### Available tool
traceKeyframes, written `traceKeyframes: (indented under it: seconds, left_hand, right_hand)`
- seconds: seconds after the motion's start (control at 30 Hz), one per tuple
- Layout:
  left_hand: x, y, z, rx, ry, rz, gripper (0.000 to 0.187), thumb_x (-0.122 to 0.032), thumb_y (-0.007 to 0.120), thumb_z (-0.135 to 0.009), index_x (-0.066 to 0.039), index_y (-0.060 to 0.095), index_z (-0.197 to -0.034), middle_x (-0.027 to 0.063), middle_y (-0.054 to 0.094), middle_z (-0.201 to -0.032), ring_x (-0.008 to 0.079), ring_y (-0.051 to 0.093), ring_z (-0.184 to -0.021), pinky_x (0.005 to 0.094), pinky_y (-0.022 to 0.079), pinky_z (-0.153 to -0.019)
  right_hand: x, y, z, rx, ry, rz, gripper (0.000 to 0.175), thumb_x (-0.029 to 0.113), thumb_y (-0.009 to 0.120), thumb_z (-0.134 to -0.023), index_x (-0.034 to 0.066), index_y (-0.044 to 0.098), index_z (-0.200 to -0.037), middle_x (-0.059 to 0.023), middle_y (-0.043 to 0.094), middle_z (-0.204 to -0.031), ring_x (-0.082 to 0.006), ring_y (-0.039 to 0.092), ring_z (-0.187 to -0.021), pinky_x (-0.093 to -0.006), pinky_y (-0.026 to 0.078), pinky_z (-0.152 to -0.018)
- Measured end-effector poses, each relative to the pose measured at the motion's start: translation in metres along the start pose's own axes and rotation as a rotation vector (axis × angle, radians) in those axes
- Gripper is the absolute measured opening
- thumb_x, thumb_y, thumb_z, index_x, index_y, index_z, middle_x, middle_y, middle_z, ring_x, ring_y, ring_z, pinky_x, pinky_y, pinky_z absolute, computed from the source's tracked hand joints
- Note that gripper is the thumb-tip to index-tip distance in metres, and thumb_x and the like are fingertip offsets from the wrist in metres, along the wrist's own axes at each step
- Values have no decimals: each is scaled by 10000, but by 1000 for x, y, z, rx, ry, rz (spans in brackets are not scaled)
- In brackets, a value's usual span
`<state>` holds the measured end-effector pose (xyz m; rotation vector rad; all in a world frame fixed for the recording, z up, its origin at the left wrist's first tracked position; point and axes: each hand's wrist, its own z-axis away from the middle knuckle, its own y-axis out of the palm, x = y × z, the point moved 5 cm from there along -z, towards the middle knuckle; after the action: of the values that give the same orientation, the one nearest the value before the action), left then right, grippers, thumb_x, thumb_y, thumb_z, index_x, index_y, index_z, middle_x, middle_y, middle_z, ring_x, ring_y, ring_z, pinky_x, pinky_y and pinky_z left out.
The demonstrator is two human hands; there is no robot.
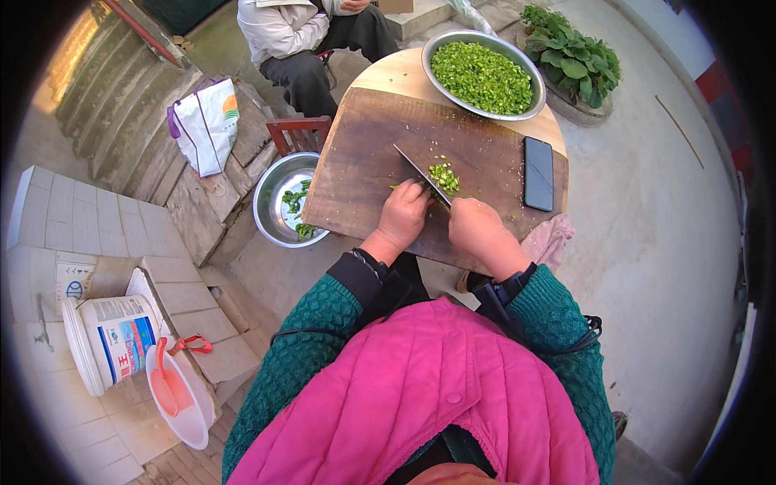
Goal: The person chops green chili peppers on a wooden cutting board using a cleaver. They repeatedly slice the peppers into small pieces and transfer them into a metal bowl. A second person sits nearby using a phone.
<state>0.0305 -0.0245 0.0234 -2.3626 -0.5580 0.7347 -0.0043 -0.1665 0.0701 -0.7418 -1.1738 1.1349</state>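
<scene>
My right hand (479,230) is closed on the handle of a kitchen knife (418,168), whose blade slants up to the left over a dark wooden cutting board (370,139). Against the blade's left side, my left hand (405,213) holds green peppers (394,187) with curled fingers, mostly hiding them. A small heap of chopped green pepper (444,178) lies right of the blade. At the board's far edge stands a metal basin (429,66) full of chopped green pieces (482,77). Whole green peppers (294,200) lie in a metal bowl (267,209) left of the board.
A smartphone (538,174) lies on the board's right side, near a pink cloth (548,241) at its edge. A person (291,36) sits beyond the round table (388,70). A small red chair (297,133), a white bag (206,127), a bucket (118,339) and a plastic basin (197,412) are at left.
</scene>
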Motion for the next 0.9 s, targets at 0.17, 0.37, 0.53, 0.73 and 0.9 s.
traceKeyframes:
  seconds: [0.17, 0.37, 0.53, 0.73, 0.9]
  left_hand:
    - [-4, -3, 0, -33, 25, -29, 233, -61, 771, -754, -30, 726, -980, 87, 687, -1016, 308, 658, -976, 409, 557, -826]
    - [-1, -3, 1, -47, -11, -12, 207, -82, 765, -765, -52, 720, -965, 75, 681, -1004, 298, 658, -942, 401, 556, -795]
    - [0, -1, 3, -68, -26, -2, 188, -93, 766, -771, -62, 711, -949, 73, 674, -991, 296, 660, -915, 397, 558, -780]
    - [0, -3, 1, -52, -8, -6, 201, -84, 771, -766, -52, 715, -957, 78, 676, -978, 297, 659, -909, 394, 559, -770]
    - [0, -2, 1, -38, -2, 8, 215, -70, 770, -770, -33, 720, -976, 85, 679, -985, 304, 662, -929, 396, 564, -788]
  right_hand:
    - [-5, 14, -2, -140, -16, -52, 153, 125, 584, -884, -13, 650, -894, -265, 707, -858, -456, 697, -840, -532, 560, -781]
    - [1, -3, 17, -114, -11, -8, 162, 127, 586, -881, -16, 661, -886, -272, 709, -874, -450, 701, -854, -528, 560, -791]
    - [4, -15, 33, -23, 25, 42, 170, 103, 605, -862, -27, 709, -895, -269, 722, -920, -430, 714, -902, -500, 569, -820]
    - [7, -21, 22, 68, 14, 56, 153, 74, 611, -840, -29, 724, -858, -274, 721, -927, -428, 712, -925, -486, 573, -827]
    - [4, -2, 0, 16, 5, 10, 178, 88, 598, -851, -31, 718, -907, -269, 722, -930, -428, 710, -926, -503, 568, -833]
